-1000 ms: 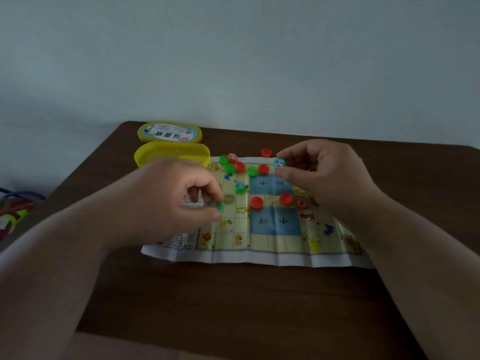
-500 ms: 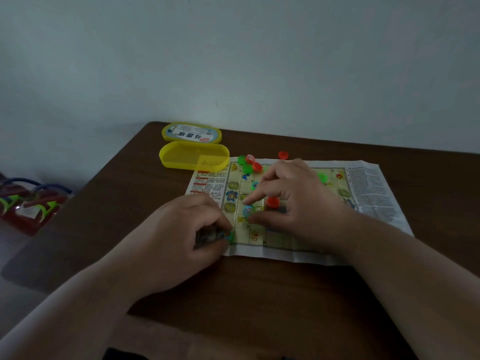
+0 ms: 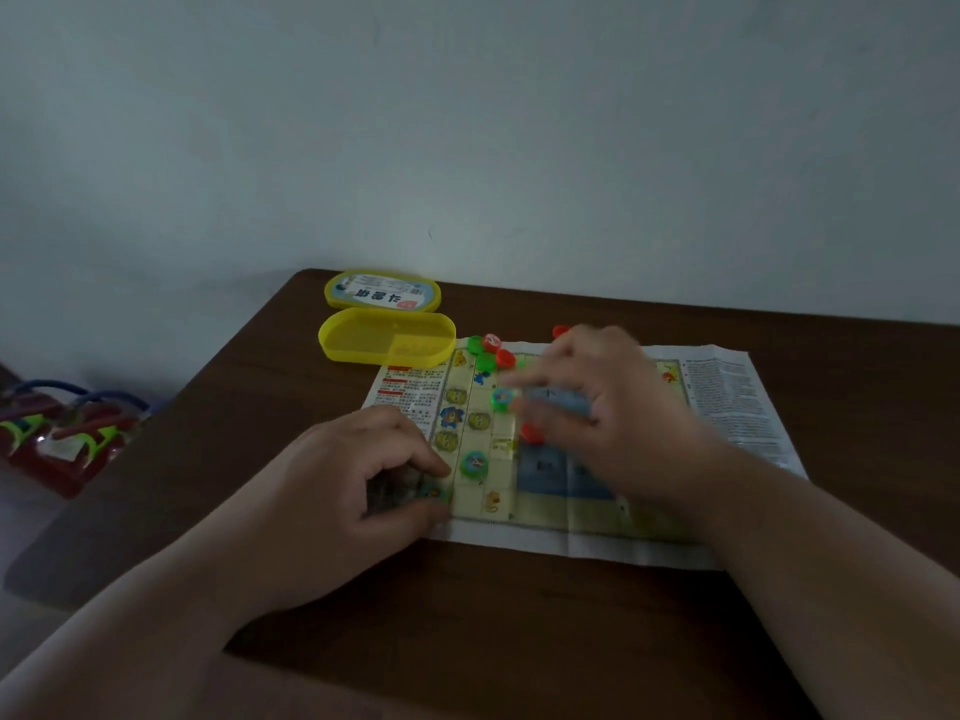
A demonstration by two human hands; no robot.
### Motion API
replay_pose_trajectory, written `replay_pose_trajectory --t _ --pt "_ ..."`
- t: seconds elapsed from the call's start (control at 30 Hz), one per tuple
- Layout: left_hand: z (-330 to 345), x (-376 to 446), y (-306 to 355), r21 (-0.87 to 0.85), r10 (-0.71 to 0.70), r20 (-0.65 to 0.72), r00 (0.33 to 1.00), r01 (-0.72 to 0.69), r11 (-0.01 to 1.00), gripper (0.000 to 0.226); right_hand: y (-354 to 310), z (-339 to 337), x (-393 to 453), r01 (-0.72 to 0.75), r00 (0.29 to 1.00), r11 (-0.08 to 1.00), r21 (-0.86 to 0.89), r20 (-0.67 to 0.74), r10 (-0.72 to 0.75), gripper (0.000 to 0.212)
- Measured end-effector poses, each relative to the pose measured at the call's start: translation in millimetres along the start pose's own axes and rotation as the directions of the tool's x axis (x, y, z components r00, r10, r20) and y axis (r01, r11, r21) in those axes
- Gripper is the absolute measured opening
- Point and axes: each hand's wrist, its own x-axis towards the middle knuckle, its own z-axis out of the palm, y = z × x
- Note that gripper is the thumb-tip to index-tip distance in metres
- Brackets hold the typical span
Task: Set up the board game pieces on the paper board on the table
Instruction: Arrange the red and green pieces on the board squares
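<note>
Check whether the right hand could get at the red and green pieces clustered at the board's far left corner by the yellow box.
Probably yes. The right hand hovers over the paper board, and the clustered pieces lie uncovered just beyond its blurred fingertips, beside the yellow box. The left hand sits nearer, clear of that path.

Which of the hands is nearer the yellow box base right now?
Left. The left hand sits below the yellow box base by the board's near-left corner; the right hand is farther right, over the board.
</note>
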Motion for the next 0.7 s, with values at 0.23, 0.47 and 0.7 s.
replay_pose_trajectory --t 0.23,0.47,0.7 --pt "-29 78 4 0.196 -0.070 -0.056 0.996 0.080 0.977 0.005 56 -52 -6 -0.386 0.868 0.912 0.138 -0.280 0.409 0.012" --pt "-9 148 8 0.400 -0.040 0.073 0.996 0.008 0.916 0.023 64 -57 -7 -0.438 0.888 0.889 -0.133 0.092 0.451 0.035" --pt "3 156 8 0.373 -0.082 0.096 0.992 0.040 0.927 0.019 72 -54 -3 -0.395 0.898 0.894 -0.211 0.116 0.424 0.038"
